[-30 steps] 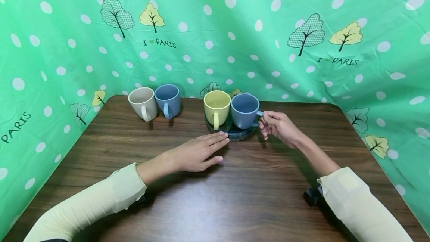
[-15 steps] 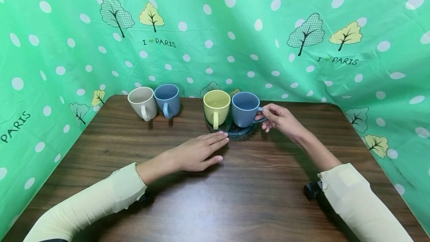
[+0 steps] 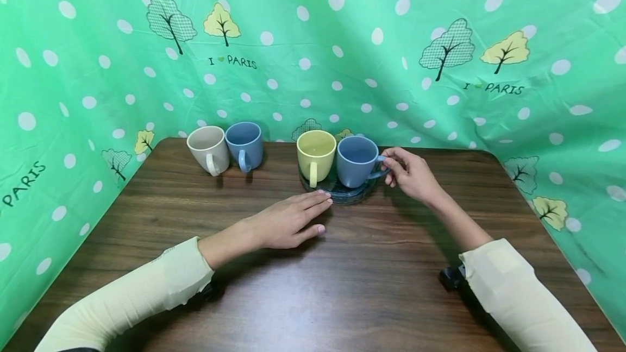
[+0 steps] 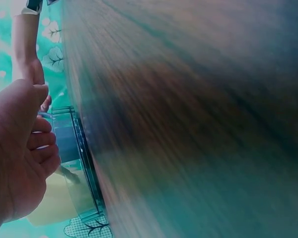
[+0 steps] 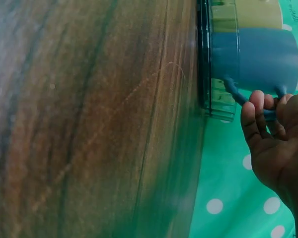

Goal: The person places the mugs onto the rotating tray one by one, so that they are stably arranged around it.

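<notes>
A blue mug (image 3: 356, 166) stands in a low, clear glass tray (image 3: 348, 198), its handle pointing right. My right hand (image 3: 414, 176) pinches that handle; the right wrist view shows the thumb and fingers around the handle (image 5: 236, 93). Beside it in the same tray is a yellow mug (image 3: 315, 152), handle toward me. My left hand (image 3: 288, 222) lies palm down with its fingers extended, fingertips right at the tray's front rim. In the left wrist view the tray wall (image 4: 84, 163) shows just past those fingers.
A light grey mug (image 3: 207, 150) and another blue mug (image 3: 244, 144) stand close together at the back left of the dark wooden table (image 3: 303, 303). Green dotted cloth (image 3: 352, 48) hangs right behind the table's back edge and along its sides.
My right hand lifted the blue mug slightly and then lowered it; its handle now shows more fully to the right. The left hand has stayed by the tray.
</notes>
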Action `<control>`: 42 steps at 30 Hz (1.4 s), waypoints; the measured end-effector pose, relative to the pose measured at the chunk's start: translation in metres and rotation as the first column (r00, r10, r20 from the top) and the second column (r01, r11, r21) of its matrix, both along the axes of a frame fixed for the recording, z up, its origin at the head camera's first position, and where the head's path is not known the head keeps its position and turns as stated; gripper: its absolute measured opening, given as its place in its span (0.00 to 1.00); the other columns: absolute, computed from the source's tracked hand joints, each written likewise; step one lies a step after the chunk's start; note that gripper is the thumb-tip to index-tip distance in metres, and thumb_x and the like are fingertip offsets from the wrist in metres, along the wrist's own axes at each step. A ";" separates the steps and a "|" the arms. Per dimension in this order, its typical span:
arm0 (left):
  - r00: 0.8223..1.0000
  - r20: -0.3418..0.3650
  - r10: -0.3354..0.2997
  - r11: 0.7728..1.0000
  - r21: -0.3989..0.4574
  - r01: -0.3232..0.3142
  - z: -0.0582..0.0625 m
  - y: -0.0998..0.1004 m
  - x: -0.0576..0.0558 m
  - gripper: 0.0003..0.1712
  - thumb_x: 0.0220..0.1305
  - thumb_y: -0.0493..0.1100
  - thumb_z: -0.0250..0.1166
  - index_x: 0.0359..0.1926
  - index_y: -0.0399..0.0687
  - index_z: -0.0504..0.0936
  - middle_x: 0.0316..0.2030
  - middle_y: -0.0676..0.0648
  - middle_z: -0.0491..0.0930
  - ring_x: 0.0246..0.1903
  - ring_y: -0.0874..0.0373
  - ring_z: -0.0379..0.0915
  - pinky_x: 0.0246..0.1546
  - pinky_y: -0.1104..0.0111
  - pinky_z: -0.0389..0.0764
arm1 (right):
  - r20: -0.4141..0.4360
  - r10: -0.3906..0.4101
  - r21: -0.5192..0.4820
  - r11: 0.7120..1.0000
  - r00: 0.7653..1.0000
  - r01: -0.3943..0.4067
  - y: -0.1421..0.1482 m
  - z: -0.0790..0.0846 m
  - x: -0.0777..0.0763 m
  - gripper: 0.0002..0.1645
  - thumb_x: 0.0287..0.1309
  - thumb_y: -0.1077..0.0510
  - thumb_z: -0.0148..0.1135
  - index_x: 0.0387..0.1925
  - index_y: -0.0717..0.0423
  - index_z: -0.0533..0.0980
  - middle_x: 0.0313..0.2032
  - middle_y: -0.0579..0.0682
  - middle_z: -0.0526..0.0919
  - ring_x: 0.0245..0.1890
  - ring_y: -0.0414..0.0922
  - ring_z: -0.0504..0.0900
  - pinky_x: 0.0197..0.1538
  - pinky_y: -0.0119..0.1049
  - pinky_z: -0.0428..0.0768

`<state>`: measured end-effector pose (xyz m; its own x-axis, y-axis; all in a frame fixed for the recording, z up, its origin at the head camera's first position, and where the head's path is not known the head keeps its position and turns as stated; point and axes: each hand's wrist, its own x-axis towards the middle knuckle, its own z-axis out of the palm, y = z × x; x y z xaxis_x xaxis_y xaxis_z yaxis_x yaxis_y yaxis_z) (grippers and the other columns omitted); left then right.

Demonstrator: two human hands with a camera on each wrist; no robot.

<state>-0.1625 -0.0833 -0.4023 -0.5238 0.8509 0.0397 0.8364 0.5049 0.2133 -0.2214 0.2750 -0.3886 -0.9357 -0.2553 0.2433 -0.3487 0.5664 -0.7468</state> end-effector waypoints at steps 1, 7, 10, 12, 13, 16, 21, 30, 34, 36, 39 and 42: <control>1.000 0.002 0.004 1.000 -0.001 -0.004 0.000 0.000 0.000 0.38 0.92 0.55 0.53 0.88 0.37 0.62 0.88 0.36 0.62 0.90 0.41 0.55 0.90 0.47 0.62 | -0.007 -0.002 0.002 1.000 1.000 0.002 0.000 -0.001 0.000 0.16 0.90 0.61 0.52 0.64 0.66 0.80 0.48 0.68 0.87 0.29 0.37 0.86 0.34 0.34 0.90; 1.000 -0.008 0.028 1.000 0.014 -0.028 -0.001 -0.003 -0.001 0.37 0.92 0.54 0.53 0.87 0.36 0.64 0.87 0.36 0.64 0.89 0.40 0.57 0.89 0.45 0.64 | -0.015 0.006 -0.017 1.000 1.000 -0.006 -0.001 -0.003 0.000 0.17 0.90 0.60 0.53 0.65 0.66 0.80 0.48 0.68 0.88 0.30 0.35 0.86 0.35 0.32 0.89; 0.999 -0.002 0.036 0.999 0.026 -0.036 -0.001 -0.005 -0.001 0.37 0.92 0.54 0.53 0.87 0.35 0.64 0.87 0.35 0.64 0.89 0.40 0.57 0.89 0.44 0.64 | -0.018 0.018 -0.034 0.999 1.000 -0.019 -0.003 -0.003 0.001 0.17 0.89 0.61 0.53 0.64 0.66 0.81 0.48 0.69 0.89 0.30 0.36 0.86 0.35 0.32 0.89; 0.999 0.002 0.038 0.999 0.037 -0.038 -0.002 -0.006 -0.002 0.37 0.91 0.53 0.54 0.86 0.34 0.65 0.86 0.35 0.65 0.89 0.39 0.58 0.89 0.44 0.64 | -0.021 0.025 -0.045 0.999 0.999 -0.026 -0.005 -0.003 0.001 0.16 0.89 0.61 0.53 0.64 0.66 0.81 0.48 0.69 0.89 0.29 0.37 0.87 0.34 0.32 0.90; 0.999 -0.001 0.038 0.998 0.043 -0.038 -0.003 -0.007 -0.002 0.37 0.91 0.53 0.54 0.86 0.34 0.65 0.86 0.34 0.65 0.88 0.38 0.58 0.88 0.44 0.64 | -0.025 0.028 -0.047 0.998 0.999 -0.029 -0.006 -0.003 0.001 0.16 0.89 0.61 0.54 0.63 0.66 0.81 0.47 0.69 0.89 0.29 0.38 0.87 0.34 0.32 0.90; 0.999 -0.011 0.035 0.997 0.065 -0.034 -0.005 -0.009 -0.004 0.36 0.90 0.52 0.56 0.85 0.32 0.67 0.85 0.33 0.67 0.87 0.37 0.60 0.88 0.42 0.66 | -0.029 0.031 -0.052 0.998 0.999 -0.033 -0.008 -0.003 0.002 0.14 0.88 0.62 0.55 0.61 0.65 0.82 0.46 0.68 0.89 0.29 0.38 0.88 0.34 0.34 0.90; 0.999 -0.020 0.042 0.997 0.072 -0.040 -0.004 -0.011 -0.005 0.36 0.90 0.52 0.56 0.84 0.32 0.68 0.84 0.33 0.68 0.87 0.36 0.61 0.87 0.42 0.67 | -0.038 0.036 -0.046 0.998 0.999 -0.038 -0.010 -0.003 0.003 0.13 0.88 0.62 0.55 0.60 0.64 0.82 0.46 0.67 0.89 0.29 0.38 0.87 0.34 0.35 0.90; 0.999 -0.027 0.047 0.997 0.067 -0.045 -0.003 -0.015 -0.004 0.36 0.90 0.51 0.56 0.84 0.32 0.68 0.84 0.33 0.68 0.86 0.36 0.62 0.87 0.42 0.67 | -0.017 0.034 -0.036 0.999 0.999 -0.034 -0.012 -0.003 0.005 0.13 0.88 0.62 0.55 0.58 0.64 0.82 0.45 0.67 0.89 0.29 0.42 0.88 0.33 0.33 0.89; 0.998 -0.022 0.051 0.996 0.070 -0.049 -0.003 -0.015 -0.004 0.35 0.90 0.51 0.56 0.84 0.32 0.68 0.84 0.32 0.69 0.86 0.35 0.61 0.87 0.42 0.66 | 0.008 0.053 -0.052 0.997 0.999 -0.053 -0.013 -0.004 0.006 0.13 0.88 0.62 0.55 0.57 0.65 0.82 0.45 0.68 0.89 0.29 0.43 0.88 0.32 0.34 0.88; 0.998 -0.020 0.052 0.996 0.073 -0.051 -0.003 -0.015 -0.004 0.35 0.90 0.51 0.56 0.84 0.32 0.68 0.84 0.32 0.69 0.86 0.34 0.61 0.87 0.42 0.67 | 0.020 0.066 -0.066 0.996 0.998 -0.064 -0.013 -0.005 0.007 0.13 0.88 0.62 0.54 0.57 0.66 0.82 0.45 0.68 0.89 0.29 0.43 0.88 0.32 0.35 0.89; 0.998 -0.014 0.057 0.996 0.072 -0.056 -0.003 -0.015 -0.004 0.35 0.90 0.51 0.56 0.84 0.32 0.68 0.84 0.33 0.69 0.87 0.34 0.61 0.87 0.42 0.66 | 0.026 0.080 -0.073 0.994 0.996 -0.078 -0.014 -0.006 0.008 0.12 0.88 0.63 0.54 0.56 0.67 0.82 0.45 0.68 0.89 0.29 0.43 0.87 0.32 0.38 0.90; 0.998 -0.007 0.060 0.996 0.071 -0.060 -0.002 -0.016 -0.004 0.35 0.90 0.51 0.56 0.84 0.33 0.69 0.84 0.33 0.68 0.87 0.34 0.60 0.87 0.42 0.65 | 0.025 0.088 -0.074 0.994 0.996 -0.086 -0.016 -0.007 0.008 0.13 0.88 0.63 0.54 0.55 0.67 0.82 0.44 0.68 0.88 0.28 0.45 0.87 0.32 0.38 0.90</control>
